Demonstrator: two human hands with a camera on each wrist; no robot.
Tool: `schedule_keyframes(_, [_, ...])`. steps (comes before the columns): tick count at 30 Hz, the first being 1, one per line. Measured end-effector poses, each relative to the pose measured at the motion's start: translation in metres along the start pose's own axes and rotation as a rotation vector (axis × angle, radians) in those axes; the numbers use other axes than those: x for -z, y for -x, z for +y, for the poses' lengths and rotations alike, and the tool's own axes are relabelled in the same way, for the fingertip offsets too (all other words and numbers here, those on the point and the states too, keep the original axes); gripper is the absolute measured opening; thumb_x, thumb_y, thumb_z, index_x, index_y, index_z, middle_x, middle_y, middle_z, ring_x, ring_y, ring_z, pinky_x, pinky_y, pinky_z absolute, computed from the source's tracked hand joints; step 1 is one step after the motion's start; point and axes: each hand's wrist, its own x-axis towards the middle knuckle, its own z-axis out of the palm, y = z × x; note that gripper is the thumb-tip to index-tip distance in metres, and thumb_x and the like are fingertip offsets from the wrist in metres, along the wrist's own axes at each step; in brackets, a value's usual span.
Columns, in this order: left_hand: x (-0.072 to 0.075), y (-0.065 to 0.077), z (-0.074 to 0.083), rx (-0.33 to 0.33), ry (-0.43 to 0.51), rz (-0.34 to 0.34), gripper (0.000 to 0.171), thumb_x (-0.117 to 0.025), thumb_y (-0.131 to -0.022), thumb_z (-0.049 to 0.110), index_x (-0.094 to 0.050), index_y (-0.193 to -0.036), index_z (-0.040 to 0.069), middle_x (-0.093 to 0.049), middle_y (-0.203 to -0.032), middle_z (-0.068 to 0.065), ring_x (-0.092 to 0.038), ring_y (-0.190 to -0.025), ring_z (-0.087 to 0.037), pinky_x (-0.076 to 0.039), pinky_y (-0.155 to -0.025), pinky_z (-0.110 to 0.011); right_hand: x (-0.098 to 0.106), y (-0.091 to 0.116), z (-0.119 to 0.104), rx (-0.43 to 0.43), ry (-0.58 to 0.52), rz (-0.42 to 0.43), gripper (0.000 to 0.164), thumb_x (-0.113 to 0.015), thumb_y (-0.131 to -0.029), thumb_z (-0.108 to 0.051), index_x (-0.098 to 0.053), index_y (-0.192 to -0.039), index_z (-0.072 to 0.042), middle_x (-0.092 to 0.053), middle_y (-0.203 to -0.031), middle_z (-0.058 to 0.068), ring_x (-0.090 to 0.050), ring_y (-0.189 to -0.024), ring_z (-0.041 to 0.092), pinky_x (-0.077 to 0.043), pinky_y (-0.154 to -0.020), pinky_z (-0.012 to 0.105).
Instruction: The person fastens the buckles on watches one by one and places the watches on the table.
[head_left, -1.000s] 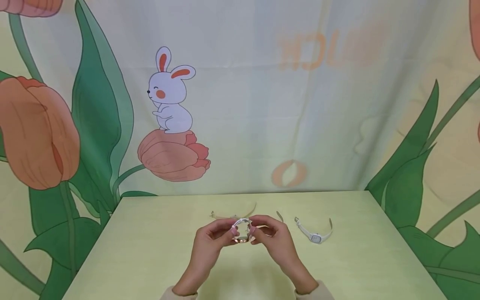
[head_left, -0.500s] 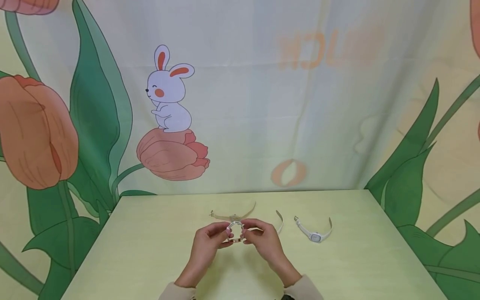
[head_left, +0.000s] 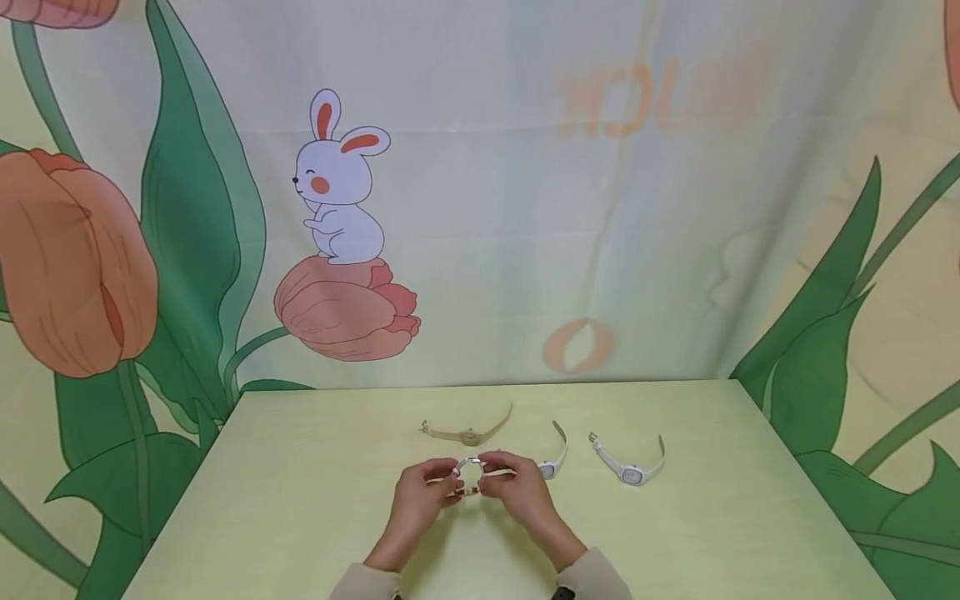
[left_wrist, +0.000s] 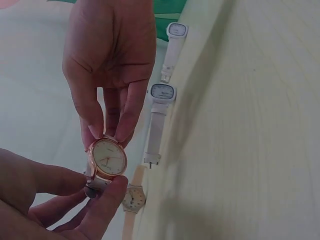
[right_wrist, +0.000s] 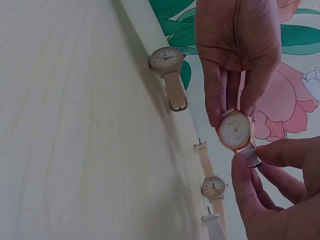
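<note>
A wristwatch (head_left: 468, 492) with a rose-gold case, round pale dial and white strap is held above the table, its strap bent into a loop. My left hand (head_left: 423, 496) pinches its left side; my right hand (head_left: 517, 492) pinches the right side. In the left wrist view, the watch (left_wrist: 108, 158) faces the camera, with thumbs and fingers on the strap at both ends of the case. The right wrist view also shows the watch (right_wrist: 235, 131) dial-on between both hands. Fingers partly hide the strap, and I cannot tell whether its buckle is fastened.
Behind the hands lies a beige-strapped watch (head_left: 470, 437). A white watch (head_left: 549, 470) sits right of it, partly hidden by my right hand, and another white watch (head_left: 632, 475) farther right. The right wrist view shows another beige-strapped watch (right_wrist: 167, 61). A printed curtain (head_left: 480, 250) hangs behind the table.
Both hands, with the looped watch, have moved slightly left and toward the table's front. More of the beige watch and the middle white watch now shows behind them.
</note>
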Motion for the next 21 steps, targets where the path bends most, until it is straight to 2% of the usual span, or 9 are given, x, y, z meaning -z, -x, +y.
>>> schedule_keyframes(7, [-0.004,-0.003,-0.010,0.036,-0.088,-0.048,0.031,-0.057,-0.092,-0.005,-0.059,-0.122,-0.014,-0.065,-0.112,-0.032,-0.071,-0.087,-0.023,-0.060,-0.074,-0.027,0.000,-0.004,0.012,-0.027,0.080,0.007,0.037,-0.070,-0.077,0.004,-0.069,-0.114,0.003,-0.067,-0.103,0.023,-0.068,-0.076,0.012,-0.058,-0.069,0.026])
schedule_keyframes(11, [-0.005,-0.001,-0.013,0.036,-0.168,-0.064,0.032,-0.060,-0.091,-0.002,-0.061,-0.122,-0.011,-0.066,-0.115,-0.028,-0.072,-0.087,-0.019,-0.059,-0.072,-0.025,0.000,-0.006,0.020,-0.025,0.166,0.017,0.036,-0.071,-0.075,0.004,-0.071,-0.111,0.002,-0.070,-0.097,0.017,-0.065,-0.073,0.011,-0.058,-0.066,0.026])
schedule_keyframes(16, [-0.005,0.001,-0.016,0.016,-0.320,-0.036,0.033,-0.068,-0.086,0.005,-0.068,-0.118,-0.002,-0.072,-0.108,-0.018,-0.070,-0.080,-0.012,-0.053,-0.067,-0.024,0.001,-0.006,0.024,-0.016,0.243,0.016,0.038,-0.071,-0.071,0.002,-0.072,-0.109,0.001,-0.071,-0.092,0.012,-0.062,-0.071,0.010,-0.056,-0.064,0.025])
schedule_keyframes(19, [-0.005,0.001,-0.017,0.005,-0.415,-0.005,0.032,-0.072,-0.082,0.009,-0.071,-0.114,0.004,-0.074,-0.101,-0.011,-0.067,-0.076,-0.009,-0.046,-0.064,-0.025,0.002,-0.005,0.026,-0.023,0.237,0.007,0.038,-0.071,-0.072,0.002,-0.071,-0.109,0.002,-0.071,-0.093,0.014,-0.062,-0.073,0.011,-0.057,-0.065,0.025])
schedule_keyframes(21, [-0.006,0.001,-0.019,-0.020,-0.448,0.007,0.031,-0.072,-0.080,0.008,-0.072,-0.111,0.004,-0.074,-0.097,-0.009,-0.066,-0.075,-0.009,-0.046,-0.064,-0.025,0.003,-0.004,0.026,-0.025,0.236,0.004,0.037,-0.072,-0.072,0.003,-0.071,-0.109,0.003,-0.071,-0.093,0.015,-0.062,-0.074,0.011,-0.057,-0.065,0.024])
